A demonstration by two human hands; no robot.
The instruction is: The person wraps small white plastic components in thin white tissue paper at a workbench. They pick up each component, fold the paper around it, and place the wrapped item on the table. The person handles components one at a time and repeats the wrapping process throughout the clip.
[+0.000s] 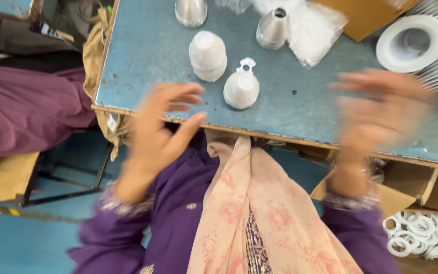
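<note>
The white dome cover (241, 90) looks light and maybe slippery; I would hold its round sides. My left hand (158, 127) and blurry right hand (381, 109) are wide open, holding nothing.

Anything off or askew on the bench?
Nothing is spilled or broken. One white cup has a loose white ring tab at its top edge, unlike the stacked white cups. Both hands, left and right, are empty and blurred.

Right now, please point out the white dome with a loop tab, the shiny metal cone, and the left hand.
white dome with a loop tab (241, 90), head view, its rounded body
shiny metal cone (272, 29), head view, its side
left hand (159, 127), head view, its palm
</note>
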